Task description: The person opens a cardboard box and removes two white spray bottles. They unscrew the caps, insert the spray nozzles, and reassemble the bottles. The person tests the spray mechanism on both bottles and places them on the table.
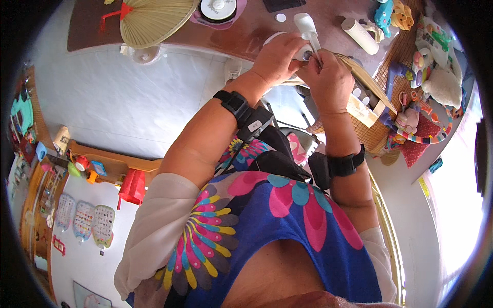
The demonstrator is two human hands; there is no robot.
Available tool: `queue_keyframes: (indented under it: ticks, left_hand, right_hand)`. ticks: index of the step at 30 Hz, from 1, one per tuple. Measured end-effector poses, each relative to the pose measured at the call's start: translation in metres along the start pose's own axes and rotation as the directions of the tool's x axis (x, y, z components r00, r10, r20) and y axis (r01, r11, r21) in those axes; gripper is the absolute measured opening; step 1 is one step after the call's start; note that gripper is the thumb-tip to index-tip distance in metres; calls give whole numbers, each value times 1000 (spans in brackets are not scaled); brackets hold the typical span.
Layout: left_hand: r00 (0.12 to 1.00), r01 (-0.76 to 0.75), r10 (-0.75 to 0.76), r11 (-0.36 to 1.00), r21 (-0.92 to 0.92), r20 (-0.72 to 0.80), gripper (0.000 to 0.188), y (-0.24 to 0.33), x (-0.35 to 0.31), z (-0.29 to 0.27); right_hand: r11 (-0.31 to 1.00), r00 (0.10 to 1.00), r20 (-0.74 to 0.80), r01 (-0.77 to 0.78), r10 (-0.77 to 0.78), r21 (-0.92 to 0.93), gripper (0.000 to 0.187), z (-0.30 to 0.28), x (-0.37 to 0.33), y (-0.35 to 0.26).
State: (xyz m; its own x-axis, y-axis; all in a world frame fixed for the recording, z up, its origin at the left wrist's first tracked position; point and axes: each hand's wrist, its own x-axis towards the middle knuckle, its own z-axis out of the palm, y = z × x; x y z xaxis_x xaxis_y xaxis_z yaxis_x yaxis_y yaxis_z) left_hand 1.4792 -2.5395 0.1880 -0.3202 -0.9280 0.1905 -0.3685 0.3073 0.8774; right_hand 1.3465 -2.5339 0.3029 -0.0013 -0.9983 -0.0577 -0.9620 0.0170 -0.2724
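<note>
Above the near edge of the dark red table, my left hand (280, 57) is closed around a white rounded object (275, 37), mostly hidden by the fingers. A small dark round spot (307, 55) shows at its end by the fingertips. Close beside it, my right hand (328, 77) pinches a thin, pale, stick-like piece (316, 57). A white piece with a rounded end (306, 24) lies just beyond the fingertips, in line with that stick; whether the two are joined I cannot tell. Black straps with small boxes sit on both wrists.
On the table (231, 42) are a woven fan (154, 19), a disc spindle (217, 8), a white disc (280, 17) and a white cylinder (360, 36). Right of my right hand sits an open box (362, 109) with white round things. Toys and a plush (442, 86) crowd the far right.
</note>
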Motion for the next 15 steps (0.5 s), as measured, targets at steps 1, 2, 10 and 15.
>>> queue_keyframes:
  ticks: [1, 2, 10, 15]
  left_hand:
    - [1000, 10, -10, 1000, 4, 10, 62, -1, 0, 1]
    - [1000, 19, -19, 1000, 8, 20, 62, -1, 0, 1]
    - [995, 66, -69, 997, 41, 70, 71, -2, 0, 1]
    - [999, -1, -4, 992, 126, 39, 66, -4, 1, 2]
  right_hand:
    - [1000, 1000, 13, 2, -2, -29, 12, 0, 0, 0]
    - [999, 1000, 11, 26, -26, -37, 13, 0, 0, 0]
    - [985, 990, 26, 138, -136, -100, 16, 4, 3, -5]
    - [991, 986, 164, -1, 24, -136, 17, 1, 12, -8]
